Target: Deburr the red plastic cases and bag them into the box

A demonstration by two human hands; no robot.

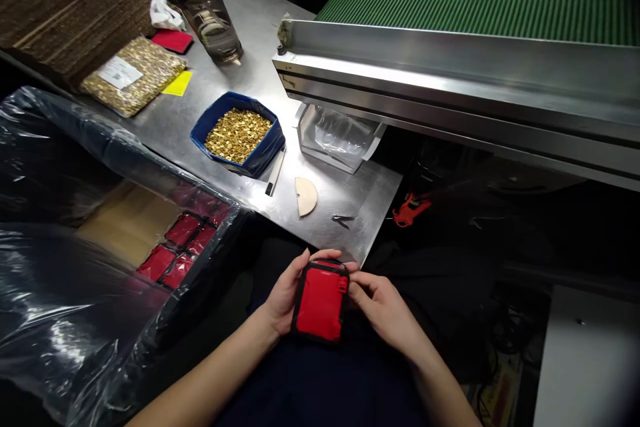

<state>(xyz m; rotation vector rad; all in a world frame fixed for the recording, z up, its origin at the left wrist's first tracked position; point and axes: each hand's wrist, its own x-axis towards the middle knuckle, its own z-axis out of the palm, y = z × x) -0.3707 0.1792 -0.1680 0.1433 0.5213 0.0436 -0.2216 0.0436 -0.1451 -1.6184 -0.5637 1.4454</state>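
A small red pouch (320, 303) with black edging is held over my lap, just off the table's near corner. My left hand (286, 295) grips it from the left side, with fingers wrapped behind its top. At the pouch's upper right edge, the thumb and fingers of my right hand (377, 307) are pinched together; whatever lies between them is too small to make out. A red tab (343, 283) shows at that edge beside the fingertips. Closest on the metal table (325, 233) are a small nail clipper (343, 220) and a pale half-round piece (305, 197).
A blue bin (270, 150) holds many small gold-coloured pieces, with a white cutter (275, 172) beside it. Left stands a plastic-lined box (115, 153) containing several red pouches (183, 230). A green conveyor (475, 0) overhangs a clear-bagged tray (330, 157). A bottle (213, 20) stands behind.
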